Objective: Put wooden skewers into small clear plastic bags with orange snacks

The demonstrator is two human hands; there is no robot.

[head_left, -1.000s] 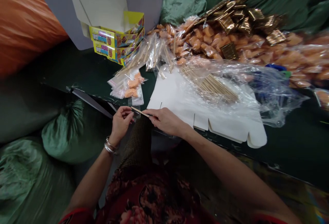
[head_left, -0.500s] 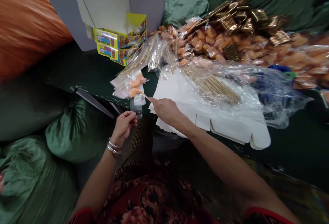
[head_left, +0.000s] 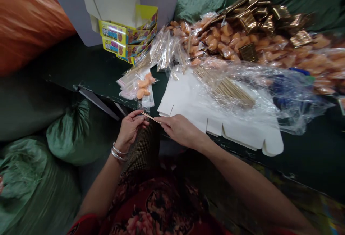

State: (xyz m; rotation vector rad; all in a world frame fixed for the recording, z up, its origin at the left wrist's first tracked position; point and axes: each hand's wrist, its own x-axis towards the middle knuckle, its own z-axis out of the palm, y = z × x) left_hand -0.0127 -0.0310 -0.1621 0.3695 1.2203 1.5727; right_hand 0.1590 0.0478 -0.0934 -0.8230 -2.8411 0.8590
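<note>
My left hand (head_left: 130,127), with bangles at the wrist, is closed on a small clear plastic sleeve (head_left: 140,117) at the table's near edge. My right hand (head_left: 179,130) pinches a thin wooden stick (head_left: 149,117) whose tip meets the sleeve at my left fingers. Just beyond lies a small heap of finished packets with orange candy pieces (head_left: 140,87). A bundle of bare sticks (head_left: 229,89) lies under loose clear plastic on flat white cardboard (head_left: 188,102).
A large heap of orange candies and gold wrappers (head_left: 256,33) fills the back right. Stacked yellow boxes (head_left: 126,40) stand at the back left, with clear sleeves beside them (head_left: 161,51). Green sacks (head_left: 67,130) and an orange sack (head_left: 27,22) lie to the left.
My right hand reached out to the packet heap half a second ago, then came back with a stick to the sleeve in my left hand.
</note>
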